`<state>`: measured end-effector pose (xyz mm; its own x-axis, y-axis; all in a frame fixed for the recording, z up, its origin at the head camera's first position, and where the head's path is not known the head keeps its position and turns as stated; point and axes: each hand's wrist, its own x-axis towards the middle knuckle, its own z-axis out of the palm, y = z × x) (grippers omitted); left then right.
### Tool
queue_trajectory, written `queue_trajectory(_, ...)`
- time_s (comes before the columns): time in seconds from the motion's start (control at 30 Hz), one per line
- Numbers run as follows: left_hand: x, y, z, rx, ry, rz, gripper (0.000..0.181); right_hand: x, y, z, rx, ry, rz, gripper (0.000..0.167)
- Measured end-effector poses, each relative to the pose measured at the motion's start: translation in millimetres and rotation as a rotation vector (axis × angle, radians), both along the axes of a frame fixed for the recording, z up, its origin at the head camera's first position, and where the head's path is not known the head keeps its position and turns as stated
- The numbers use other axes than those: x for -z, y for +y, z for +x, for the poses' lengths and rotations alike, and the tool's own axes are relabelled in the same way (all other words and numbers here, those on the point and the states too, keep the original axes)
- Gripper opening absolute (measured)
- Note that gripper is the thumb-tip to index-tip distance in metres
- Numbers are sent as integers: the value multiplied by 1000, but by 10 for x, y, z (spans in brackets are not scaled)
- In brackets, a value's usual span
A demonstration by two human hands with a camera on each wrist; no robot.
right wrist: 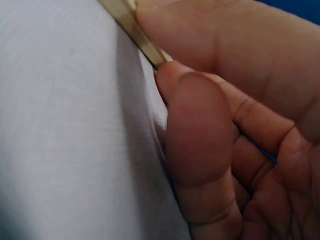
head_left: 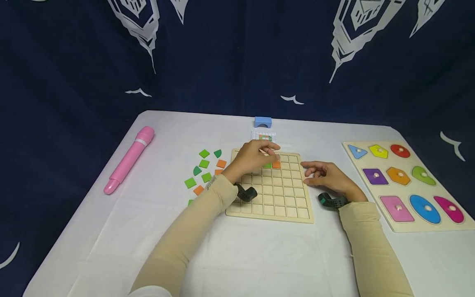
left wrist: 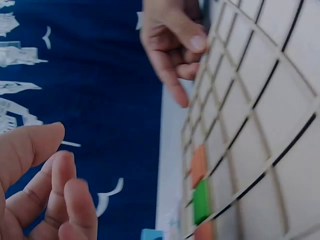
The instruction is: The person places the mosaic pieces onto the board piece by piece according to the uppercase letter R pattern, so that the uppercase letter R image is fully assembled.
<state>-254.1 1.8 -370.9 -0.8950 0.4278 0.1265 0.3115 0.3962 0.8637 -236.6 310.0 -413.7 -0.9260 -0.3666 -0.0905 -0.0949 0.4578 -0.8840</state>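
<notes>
My left hand (head_left: 254, 156) hovers over the far part of a wooden grid board (head_left: 270, 220), beside a green tile (head_left: 267, 165) and an orange tile (head_left: 276, 164). In the left wrist view, its thumb and bent fingers (left wrist: 65, 170) stand slightly apart with nothing visible between them; the board's cells hold a green tile (left wrist: 201, 201) with an orange tile (left wrist: 198, 165) on one side and part of another on the other. My right hand (head_left: 328, 177) rests against the board's right edge, fingers loosely bent; the right wrist view has its fingertips touching the wooden edge (right wrist: 135, 32).
Loose green and orange pieces (head_left: 206, 177) lie left of the board. A pattern card (head_left: 255, 135) and a blue block (head_left: 262, 121) stand behind it. At the far left lies a pink microphone-shaped object (head_left: 130, 159); at the right, a shape puzzle board (head_left: 375, 189).
</notes>
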Motion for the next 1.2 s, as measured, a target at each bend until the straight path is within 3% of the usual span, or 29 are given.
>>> queue_trajectory(0.2, -166, -271, 64, 77, 4, 52, 32, 2, 4, -8, -7, 1, -4, 65)
queue_trajectory(0.33, -197, -502, 114, 74, 16, 67, 33, 5, 4, 3, -7, 5, -11, 64)
queue_trajectory(0.5, -154, -796, 168, 51, 41, 60, 34, -1, 6, 14, -2, 3, -3, 64)
queue_trajectory(0.9, 26, -1392, 242, 36, 6, 22, 32, -14, 5, 15, 1, 6, 13, 63)
queue_trajectory(1.2, 85, -1703, 205, -20, 14, -5, 33, -16, 15, 16, 5, -2, 23, 64)
